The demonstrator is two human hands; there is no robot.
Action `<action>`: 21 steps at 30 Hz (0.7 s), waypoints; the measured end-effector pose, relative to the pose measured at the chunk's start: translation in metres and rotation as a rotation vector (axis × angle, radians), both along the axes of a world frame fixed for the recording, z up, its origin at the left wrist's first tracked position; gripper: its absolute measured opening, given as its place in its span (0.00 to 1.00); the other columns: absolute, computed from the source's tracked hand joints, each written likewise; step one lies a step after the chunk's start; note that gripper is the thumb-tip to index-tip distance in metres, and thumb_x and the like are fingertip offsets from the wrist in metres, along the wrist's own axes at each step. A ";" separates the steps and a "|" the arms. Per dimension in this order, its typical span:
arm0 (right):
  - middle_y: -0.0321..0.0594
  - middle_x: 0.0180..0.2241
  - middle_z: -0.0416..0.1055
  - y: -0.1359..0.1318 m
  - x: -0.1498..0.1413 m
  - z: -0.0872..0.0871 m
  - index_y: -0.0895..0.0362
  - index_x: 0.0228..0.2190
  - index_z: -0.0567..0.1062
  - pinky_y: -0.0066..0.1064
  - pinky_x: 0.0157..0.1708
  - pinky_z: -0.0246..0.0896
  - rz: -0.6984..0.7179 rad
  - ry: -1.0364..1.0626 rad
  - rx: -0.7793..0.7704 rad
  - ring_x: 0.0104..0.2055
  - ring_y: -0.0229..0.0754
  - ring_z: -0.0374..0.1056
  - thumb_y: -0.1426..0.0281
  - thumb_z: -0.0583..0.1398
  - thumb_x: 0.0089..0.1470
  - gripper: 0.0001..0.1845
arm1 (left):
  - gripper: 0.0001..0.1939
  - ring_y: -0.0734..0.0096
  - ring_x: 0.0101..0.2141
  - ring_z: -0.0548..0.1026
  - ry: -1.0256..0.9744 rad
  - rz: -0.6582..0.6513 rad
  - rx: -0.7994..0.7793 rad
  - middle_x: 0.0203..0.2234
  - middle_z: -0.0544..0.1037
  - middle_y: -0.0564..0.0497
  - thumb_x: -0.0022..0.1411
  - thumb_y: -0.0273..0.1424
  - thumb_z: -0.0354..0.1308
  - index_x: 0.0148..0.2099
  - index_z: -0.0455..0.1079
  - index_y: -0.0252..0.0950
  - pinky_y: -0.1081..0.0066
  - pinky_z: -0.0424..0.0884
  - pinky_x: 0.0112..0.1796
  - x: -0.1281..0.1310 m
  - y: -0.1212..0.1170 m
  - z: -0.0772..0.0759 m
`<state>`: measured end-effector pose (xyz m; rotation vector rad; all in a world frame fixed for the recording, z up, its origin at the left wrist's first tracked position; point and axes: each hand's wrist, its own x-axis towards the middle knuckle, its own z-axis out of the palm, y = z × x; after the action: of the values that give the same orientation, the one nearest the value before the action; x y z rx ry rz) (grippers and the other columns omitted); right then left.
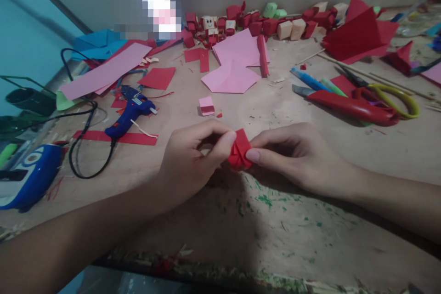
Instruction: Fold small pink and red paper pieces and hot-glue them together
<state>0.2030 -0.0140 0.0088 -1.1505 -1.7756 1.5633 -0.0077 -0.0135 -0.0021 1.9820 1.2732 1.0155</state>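
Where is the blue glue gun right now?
In the head view, the blue glue gun lies left of the left hand, partly over a red paper strip.

Dim, soft light, shadows across the tabletop (292,245)

Two hands (193,161) pinch a folded red paper (243,141), a small pink paper piece (206,103) lying just beyond.
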 end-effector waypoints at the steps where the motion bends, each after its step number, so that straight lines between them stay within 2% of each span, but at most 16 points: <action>1: 0.39 0.25 0.75 0.000 0.000 0.000 0.60 0.32 0.82 0.24 0.20 0.56 -0.002 -0.002 -0.011 0.22 0.33 0.64 0.61 0.63 0.61 0.15 | 0.08 0.79 0.21 0.74 -0.039 0.018 -0.034 0.24 0.78 0.57 0.68 0.30 0.58 0.35 0.75 0.37 0.80 0.70 0.21 0.000 0.000 -0.001; 5: 0.41 0.26 0.77 0.000 0.000 -0.001 0.60 0.29 0.81 0.25 0.21 0.59 -0.018 0.021 -0.056 0.24 0.35 0.67 0.61 0.63 0.61 0.16 | 0.08 0.80 0.18 0.74 -0.120 0.043 -0.114 0.23 0.78 0.58 0.68 0.30 0.58 0.35 0.74 0.37 0.82 0.69 0.17 0.002 0.000 -0.002; 11: 0.38 0.24 0.74 0.002 -0.002 0.000 0.60 0.30 0.80 0.24 0.20 0.56 -0.014 0.040 -0.091 0.22 0.33 0.63 0.63 0.63 0.61 0.14 | 0.08 0.80 0.19 0.74 -0.069 0.066 -0.063 0.21 0.77 0.57 0.67 0.27 0.58 0.33 0.73 0.36 0.82 0.70 0.19 0.005 0.002 0.004; 14: 0.36 0.22 0.72 0.002 -0.002 0.000 0.60 0.27 0.78 0.23 0.18 0.56 -0.031 0.094 -0.122 0.20 0.31 0.62 0.63 0.63 0.61 0.15 | 0.07 0.79 0.20 0.75 -0.145 0.078 -0.160 0.22 0.78 0.57 0.66 0.27 0.58 0.33 0.74 0.36 0.81 0.71 0.21 0.006 0.002 0.006; 17: 0.35 0.20 0.70 0.001 -0.002 -0.002 0.60 0.27 0.78 0.22 0.16 0.54 -0.092 0.168 -0.183 0.18 0.31 0.61 0.64 0.63 0.61 0.14 | 0.07 0.78 0.22 0.77 -0.210 0.074 -0.234 0.22 0.79 0.56 0.65 0.26 0.58 0.33 0.75 0.35 0.81 0.73 0.24 0.007 0.002 0.006; 19: 0.33 0.19 0.68 0.001 -0.003 -0.005 0.59 0.29 0.78 0.22 0.14 0.51 -0.165 0.249 -0.256 0.16 0.31 0.59 0.63 0.64 0.60 0.12 | 0.07 0.79 0.21 0.76 -0.263 0.064 -0.254 0.22 0.79 0.56 0.64 0.26 0.58 0.33 0.75 0.36 0.81 0.72 0.22 0.007 0.003 0.006; 21: 0.33 0.20 0.70 0.002 -0.004 -0.008 0.57 0.30 0.78 0.23 0.15 0.53 -0.259 0.355 -0.302 0.17 0.32 0.61 0.63 0.66 0.58 0.10 | 0.07 0.80 0.19 0.74 -0.304 0.053 -0.274 0.21 0.78 0.57 0.64 0.25 0.58 0.32 0.74 0.36 0.82 0.69 0.19 0.006 0.003 0.006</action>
<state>0.1990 -0.0124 0.0006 -1.1006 -1.1442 1.7817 -0.0013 -0.0101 0.0038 1.5309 1.2266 1.0583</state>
